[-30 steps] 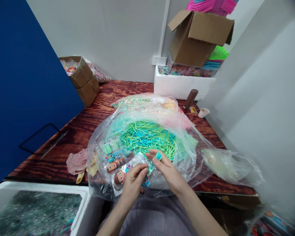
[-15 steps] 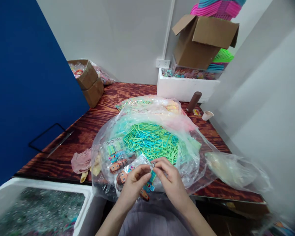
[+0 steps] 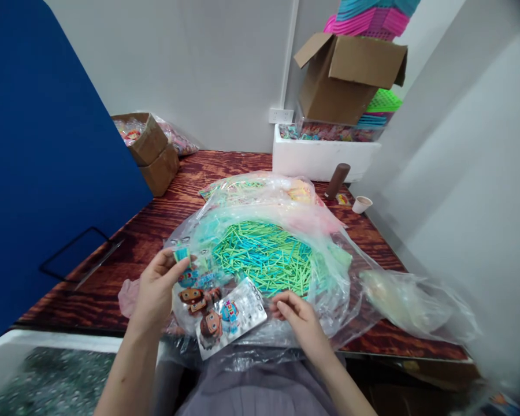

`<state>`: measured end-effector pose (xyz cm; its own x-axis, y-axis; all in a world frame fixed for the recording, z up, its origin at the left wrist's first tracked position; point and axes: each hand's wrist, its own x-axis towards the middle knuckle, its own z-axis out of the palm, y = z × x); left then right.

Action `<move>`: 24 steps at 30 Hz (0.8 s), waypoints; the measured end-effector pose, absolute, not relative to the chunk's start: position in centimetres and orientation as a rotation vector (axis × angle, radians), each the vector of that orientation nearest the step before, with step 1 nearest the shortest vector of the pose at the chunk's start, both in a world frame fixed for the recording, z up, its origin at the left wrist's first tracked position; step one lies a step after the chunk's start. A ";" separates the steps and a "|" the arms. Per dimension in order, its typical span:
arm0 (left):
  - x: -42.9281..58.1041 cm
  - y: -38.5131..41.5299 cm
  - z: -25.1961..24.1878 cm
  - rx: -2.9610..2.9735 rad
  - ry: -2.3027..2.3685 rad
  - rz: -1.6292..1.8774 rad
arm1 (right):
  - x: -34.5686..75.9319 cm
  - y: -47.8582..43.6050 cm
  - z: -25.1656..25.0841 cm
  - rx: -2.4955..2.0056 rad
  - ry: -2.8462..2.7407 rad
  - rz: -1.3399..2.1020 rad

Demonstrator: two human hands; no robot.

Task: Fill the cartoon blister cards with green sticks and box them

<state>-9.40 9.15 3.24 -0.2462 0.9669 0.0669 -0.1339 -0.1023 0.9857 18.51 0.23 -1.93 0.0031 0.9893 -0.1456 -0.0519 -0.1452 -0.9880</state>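
Note:
My left hand pinches a small clear packet of green and blue sticks, lifted over the left edge of a large clear bag. That bag is spread on the wooden table and holds a heap of green and blue sticks. Two printed packets with a cartoon figure lie on the bag's near side. My right hand rests on the bag just right of the nearer packet, fingers loosely bent, with nothing in it.
A pink cloth lies by my left wrist. A white foam box sits at lower left. Cardboard boxes stand back left. Back right are a foam box, a brown cylinder and a paper cup.
Both hands were together over the nearer packet. My left hand has since swung left and up with a stick packet, and my right hand has let go and lowered onto the bag.

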 end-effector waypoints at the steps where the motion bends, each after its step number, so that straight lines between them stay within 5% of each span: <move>1: -9.6 10.0 2.8 1.051 1.262 1.555 | 18.7 0.5 -2.7 -1.286 -1.095 1.337; 7: -9.2 12.5 -2.9 1.327 1.854 1.549 | 20.9 3.2 -5.4 -1.441 -1.316 1.057; 13: -8.6 11.4 -4.9 1.422 2.276 1.370 | 24.2 8.8 -4.5 -1.677 -1.882 0.263; 24: -9.0 9.3 -4.8 1.731 2.143 1.307 | 24.6 13.4 -3.8 -1.985 -2.403 -0.268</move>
<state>-9.04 9.28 -4.75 -0.3525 0.8357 0.4212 0.7569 -0.0100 0.6534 24.65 13.36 -3.84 -0.1948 0.9736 0.1187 0.9759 0.1802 0.1234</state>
